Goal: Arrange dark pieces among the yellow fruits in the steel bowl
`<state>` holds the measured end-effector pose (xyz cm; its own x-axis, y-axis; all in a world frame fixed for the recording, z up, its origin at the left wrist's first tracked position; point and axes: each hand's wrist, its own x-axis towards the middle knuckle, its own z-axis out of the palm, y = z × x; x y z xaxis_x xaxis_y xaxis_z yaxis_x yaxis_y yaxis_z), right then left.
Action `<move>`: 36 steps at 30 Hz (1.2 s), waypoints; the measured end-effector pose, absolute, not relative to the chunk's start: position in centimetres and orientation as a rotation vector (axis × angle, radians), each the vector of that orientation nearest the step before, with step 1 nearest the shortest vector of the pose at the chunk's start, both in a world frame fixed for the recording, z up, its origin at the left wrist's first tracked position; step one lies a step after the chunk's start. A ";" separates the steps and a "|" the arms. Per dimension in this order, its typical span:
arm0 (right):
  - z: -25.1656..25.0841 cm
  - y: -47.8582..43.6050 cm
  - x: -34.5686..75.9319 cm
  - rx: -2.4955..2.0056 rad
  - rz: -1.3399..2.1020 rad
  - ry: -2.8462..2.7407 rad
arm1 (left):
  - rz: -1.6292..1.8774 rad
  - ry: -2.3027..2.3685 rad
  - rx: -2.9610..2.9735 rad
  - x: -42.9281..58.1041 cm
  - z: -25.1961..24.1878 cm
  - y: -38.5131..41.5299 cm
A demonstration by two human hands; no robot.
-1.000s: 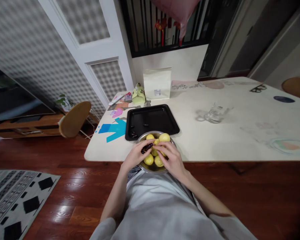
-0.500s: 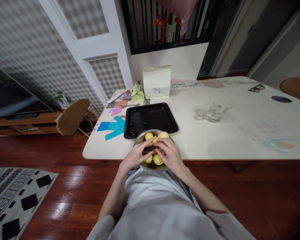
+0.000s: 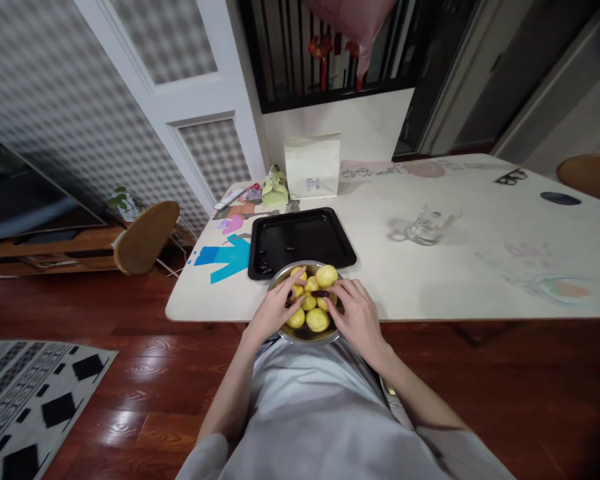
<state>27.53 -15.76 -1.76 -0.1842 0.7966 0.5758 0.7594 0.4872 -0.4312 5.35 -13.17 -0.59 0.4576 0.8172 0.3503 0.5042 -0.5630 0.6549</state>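
right hand [image 3: 357, 315]: we just pulled one dark piece [image 3: 321, 293] clear, pinched, likely singled out
left hand [image 3: 271, 312]: cupping more dark bits [image 3: 288, 304]

L hand [image 3: 273, 312] curled | R hand [image 3: 358, 315] pinching | 2 arms [image 3: 233, 383] fwd

Got a dark glossy longish piece [image 3: 321, 293] pretty much level over yellow fruits [image 3: 317, 320] in a metal bowl [image 3: 306, 337]. Another dark bit [image 3: 289, 300] is mostly hidden.
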 end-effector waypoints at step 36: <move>-1.9 -17.0 25.7 -0.961 0.285 -1.960 | 1.090 1.010 2.294 6.9 -0.3 -14.5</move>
